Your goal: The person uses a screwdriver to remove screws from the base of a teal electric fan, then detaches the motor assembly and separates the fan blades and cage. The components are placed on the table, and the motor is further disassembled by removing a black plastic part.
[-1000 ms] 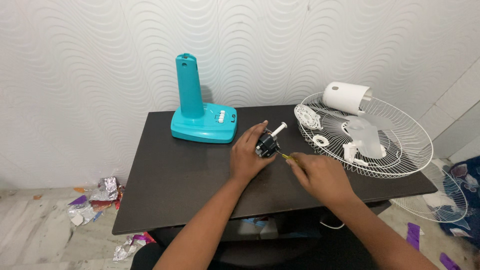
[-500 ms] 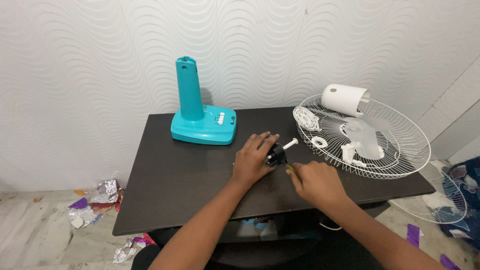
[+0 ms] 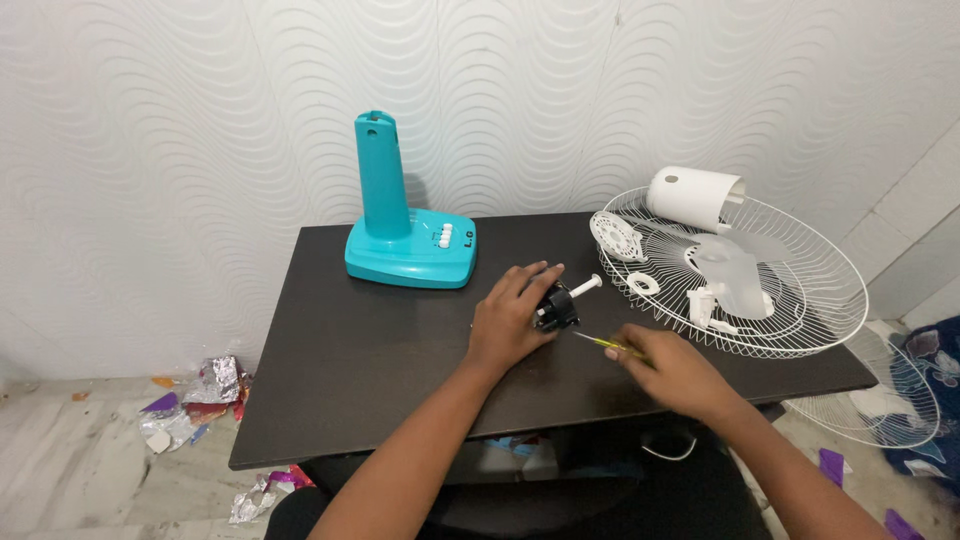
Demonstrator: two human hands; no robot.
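1. The small black fan motor [image 3: 556, 305] with a white shaft sits mid-table, the left hand [image 3: 508, 322] curled around it.
2. The right hand [image 3: 672, 368] pinches a thin yellow-handled screwdriver [image 3: 607, 345], its tip just short of the motor.
3. A teal fan base [image 3: 410, 250] (white buttons on top) stands by the wall.
4. The white wire guard [image 3: 760, 290] overhangs the table's [image 3: 350, 370] right edge; bare tabletop lies left.
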